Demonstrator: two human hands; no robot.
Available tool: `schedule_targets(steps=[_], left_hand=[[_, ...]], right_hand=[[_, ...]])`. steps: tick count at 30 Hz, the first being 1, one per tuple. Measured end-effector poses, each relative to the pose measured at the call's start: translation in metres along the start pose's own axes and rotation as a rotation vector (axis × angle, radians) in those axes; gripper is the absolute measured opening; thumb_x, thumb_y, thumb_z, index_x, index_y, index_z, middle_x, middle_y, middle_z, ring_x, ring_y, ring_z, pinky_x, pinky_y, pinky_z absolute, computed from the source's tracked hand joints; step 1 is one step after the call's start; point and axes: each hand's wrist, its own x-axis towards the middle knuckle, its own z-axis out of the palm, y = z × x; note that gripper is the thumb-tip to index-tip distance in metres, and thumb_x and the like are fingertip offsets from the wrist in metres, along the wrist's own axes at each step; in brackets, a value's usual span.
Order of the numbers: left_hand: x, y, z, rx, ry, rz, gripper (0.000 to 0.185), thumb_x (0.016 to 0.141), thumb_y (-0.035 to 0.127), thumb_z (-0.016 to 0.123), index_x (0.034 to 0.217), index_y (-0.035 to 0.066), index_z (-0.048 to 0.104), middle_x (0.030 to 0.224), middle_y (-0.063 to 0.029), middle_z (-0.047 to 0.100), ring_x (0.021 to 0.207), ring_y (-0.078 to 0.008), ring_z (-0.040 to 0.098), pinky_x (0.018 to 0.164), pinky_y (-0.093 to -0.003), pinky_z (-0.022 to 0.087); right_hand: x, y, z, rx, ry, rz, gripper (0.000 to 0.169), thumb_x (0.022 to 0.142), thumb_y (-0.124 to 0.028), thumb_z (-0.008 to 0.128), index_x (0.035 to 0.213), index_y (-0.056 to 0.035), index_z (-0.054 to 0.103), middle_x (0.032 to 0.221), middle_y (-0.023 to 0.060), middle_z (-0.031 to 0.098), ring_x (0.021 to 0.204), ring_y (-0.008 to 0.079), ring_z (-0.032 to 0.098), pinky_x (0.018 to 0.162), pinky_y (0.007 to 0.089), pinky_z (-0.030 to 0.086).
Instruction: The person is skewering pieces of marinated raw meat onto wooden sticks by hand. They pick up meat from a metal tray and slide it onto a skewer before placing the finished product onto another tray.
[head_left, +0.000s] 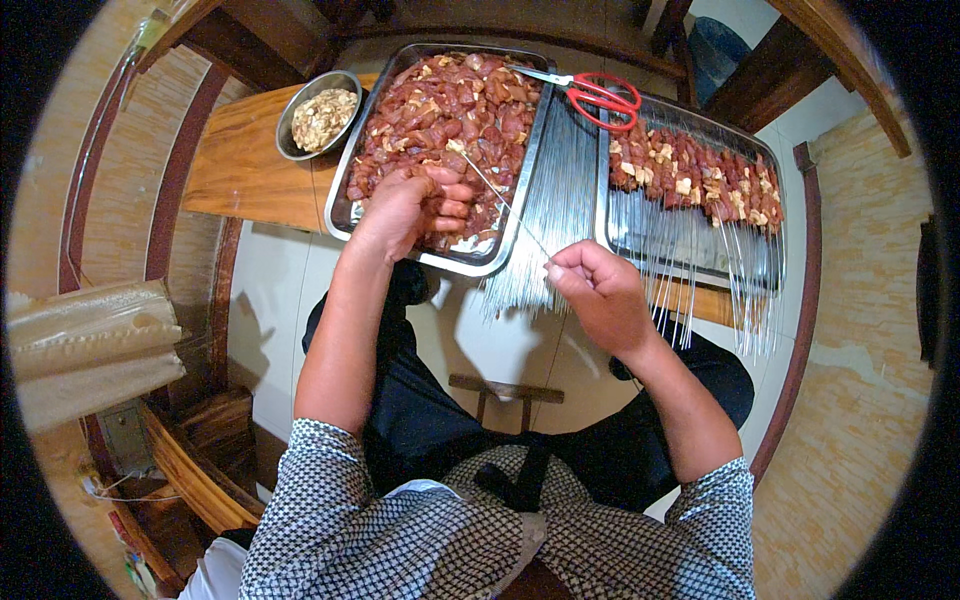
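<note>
My right hand (600, 296) pinches the lower end of a thin metal skewer (516, 216) between thumb and forefinger. The skewer slants up and left over a metal tray (335, 196) heaped with cut raw meat (480, 112). A small pale piece (456, 145) sits at its tip. Over the near left of this tray, my left hand (416, 206) has its fingers curled; whether something is inside them is hidden. Many bare metal skewers (562, 172) lie side by side between this tray and a second one (603, 214). Loaded meat skewers (697, 176) rest in that second tray, handles hanging over its near edge.
Red-handled scissors (606, 101) bridge the two trays' far rims. A metal bowl (283, 135) of pale chunks (325, 118) stands on the wooden bench (244, 165) at left. A low stool (506, 390) is between my legs. A blue bucket (716, 56) stands far right.
</note>
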Motion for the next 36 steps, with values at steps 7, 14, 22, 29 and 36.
schedule_targets(steps=[7, 14, 22, 29, 36], left_hand=[[-0.002, 0.008, 0.006, -0.160, -0.003, 0.381, 0.032, 0.089, 0.005, 0.037, 0.117, -0.003, 0.048, 0.106, -0.0183, 0.057, 0.096, -0.0248, 0.058, 0.082, -0.0388, 0.052], [-0.013, 0.004, 0.014, -0.125, -0.320, 0.201, 0.036, 0.088, 0.013, 0.055, 0.120, -0.003, 0.048, 0.100, -0.0160, 0.062, 0.087, -0.0246, 0.064, 0.076, -0.0384, 0.055], [-0.012, 0.001, 0.020, -0.039, -0.216, 0.076, 0.015, 0.093, 0.011, 0.045, 0.097, -0.002, 0.052, 0.087, -0.0137, 0.060, 0.069, -0.0196, 0.062, 0.064, -0.0332, 0.058], [-0.002, 0.000, 0.000, -0.201, -0.024, 0.096, 0.019, 0.095, 0.016, 0.039, 0.105, 0.002, 0.049, 0.100, -0.0172, 0.062, 0.081, -0.0243, 0.065, 0.070, -0.0386, 0.057], [0.001, -0.004, -0.008, -0.526, -0.103, 0.135, 0.023, 0.095, 0.020, 0.040, 0.110, 0.006, 0.049, 0.116, -0.0201, 0.056, 0.097, -0.0290, 0.061, 0.084, -0.0442, 0.052]], right_hand=[[-0.001, 0.000, 0.001, 0.129, -0.053, 0.046, 0.010, 0.088, -0.011, 0.056, 0.088, -0.0017, 0.057, 0.071, -0.0049, 0.052, 0.060, 0.0016, 0.042, 0.054, 0.0183, 0.035], [0.002, 0.001, -0.001, 0.144, -0.053, 0.122, 0.010, 0.089, -0.013, 0.055, 0.087, -0.0032, 0.057, 0.068, -0.0061, 0.051, 0.057, 0.0010, 0.041, 0.050, 0.0177, 0.033], [0.003, 0.002, 0.000, 0.115, -0.076, 0.149, 0.012, 0.089, -0.016, 0.057, 0.086, -0.0041, 0.057, 0.067, -0.0057, 0.051, 0.056, 0.0021, 0.042, 0.050, 0.0185, 0.034], [-0.001, -0.001, -0.002, 0.023, -0.085, 0.194, 0.015, 0.087, -0.018, 0.057, 0.085, -0.0030, 0.058, 0.069, -0.0026, 0.053, 0.062, 0.0045, 0.046, 0.057, 0.0219, 0.039], [-0.009, 0.002, 0.005, -0.075, -0.104, 0.023, 0.018, 0.087, -0.019, 0.057, 0.086, -0.0016, 0.058, 0.066, 0.0029, 0.056, 0.060, 0.0089, 0.050, 0.058, 0.0260, 0.043]])
